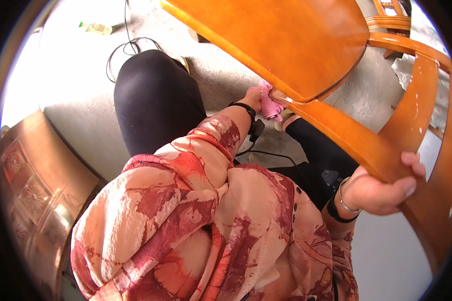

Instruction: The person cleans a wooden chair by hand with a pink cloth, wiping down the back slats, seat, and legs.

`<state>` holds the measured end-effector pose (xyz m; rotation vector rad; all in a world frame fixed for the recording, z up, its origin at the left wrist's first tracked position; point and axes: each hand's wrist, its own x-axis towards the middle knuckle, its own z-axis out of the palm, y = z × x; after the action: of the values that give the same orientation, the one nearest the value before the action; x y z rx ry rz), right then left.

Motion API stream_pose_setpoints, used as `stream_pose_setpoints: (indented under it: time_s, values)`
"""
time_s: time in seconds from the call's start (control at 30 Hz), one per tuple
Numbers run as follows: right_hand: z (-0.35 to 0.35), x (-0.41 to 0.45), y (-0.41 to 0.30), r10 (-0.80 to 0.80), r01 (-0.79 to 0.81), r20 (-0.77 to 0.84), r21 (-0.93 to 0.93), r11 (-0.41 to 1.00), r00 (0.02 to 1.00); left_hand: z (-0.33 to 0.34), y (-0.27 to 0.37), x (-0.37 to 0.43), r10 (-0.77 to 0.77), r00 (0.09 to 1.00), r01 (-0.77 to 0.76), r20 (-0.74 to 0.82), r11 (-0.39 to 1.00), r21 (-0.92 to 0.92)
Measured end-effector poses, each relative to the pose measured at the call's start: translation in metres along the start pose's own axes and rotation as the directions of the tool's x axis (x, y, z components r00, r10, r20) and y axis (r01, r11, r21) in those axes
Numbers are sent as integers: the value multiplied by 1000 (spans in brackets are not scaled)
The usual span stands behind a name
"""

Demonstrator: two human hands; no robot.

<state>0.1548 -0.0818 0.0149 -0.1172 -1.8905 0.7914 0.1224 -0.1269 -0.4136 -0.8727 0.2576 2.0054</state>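
A varnished orange-brown wooden chair point(286, 41) is tilted before me, its seat at the top and its slatted back point(410, 101) at the right. My left hand point(254, 97) holds a pink textured cloth point(269, 103) against the frame by the seat's near corner; its fingers are mostly hidden by the cloth. At the right, my right hand point(380, 190) grips the chair's curved back frame, with the thumb on the near side and fingertips showing beyond the edge. Pale chips or spots mark the slat and the joint near the seat.
Black cable point(132, 47) lies coiled on the concrete floor, near a bottle with a green cap point(96, 28). Carved wooden furniture point(41, 188) stands at the left. Another wooden chair point(390, 20) and clear plastic sheeting point(403, 71) are at the upper right. My knee point(154, 101) is left of the cloth.
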Motion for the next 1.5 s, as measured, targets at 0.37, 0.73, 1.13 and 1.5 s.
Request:
stream_pose_setpoints:
  time_s: [0.37,0.73,1.13,1.5]
  values:
    - [-4,3,-22,-324,326,44,-53,944,945,-4,6,-14,-52,997,62,-64,984,166]
    - [11,16,9,-22,28,-152,36,999,988,49,3,-17,-125,977,48,170,917,395]
    - [14,30,24,-16,19,-169,17,1000,986,92,47,-37,62,950,-311,305,155,938]
    - [-14,12,-3,167,-142,-185,141,980,969,45,18,-11,-97,995,80,-15,719,690]
